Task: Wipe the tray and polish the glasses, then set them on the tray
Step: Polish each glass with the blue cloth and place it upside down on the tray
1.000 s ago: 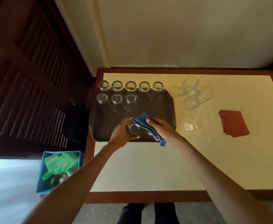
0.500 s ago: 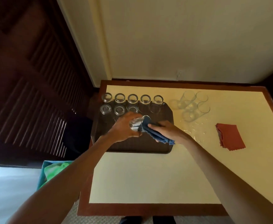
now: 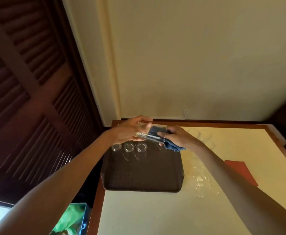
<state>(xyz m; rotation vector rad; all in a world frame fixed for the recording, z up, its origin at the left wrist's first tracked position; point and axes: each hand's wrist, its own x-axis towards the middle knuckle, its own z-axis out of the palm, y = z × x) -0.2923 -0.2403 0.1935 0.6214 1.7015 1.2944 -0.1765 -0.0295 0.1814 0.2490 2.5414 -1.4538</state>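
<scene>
Left hand [image 3: 128, 131]: fingers curled round the base end of a clear glass [image 3: 144, 135], holding it on its side in the air, centre of the frame.
Right hand [image 3: 179, 138]: clamped on a blue cloth [image 3: 171, 147]; part of the cloth is pushed in through the mouth of the glass and shows dark through the wall, the rest hangs below the hand.
Held glass: mouth toward the right hand, base toward the left, above the far edge of the tray.
Tray [image 3: 138, 177]: dark brown, ribbed, lying at the left edge of the table, just below the hands.
Glasses on tray [image 3: 128, 147]: 3 show in a row at the far end, just under the left hand; any further ones are hidden by the hands.
Table [image 3: 155, 214]: pale yellow top with a brown wooden border.
Other glasses [image 3: 205, 137]: a faint cluster on the table right of the tray, behind the right wrist; a few more [image 3: 200, 183] nearer, beside the tray's right edge.
Red cloth [image 3: 240, 172]: flat on the table, right of the frame, partly behind the right forearm.
Blue bin [image 3: 84, 223]: on the floor, lower left, with a green bag [image 3: 69, 217] in it.
Louvred door [image 3: 28, 99]: dark wood, filling the left side.
</scene>
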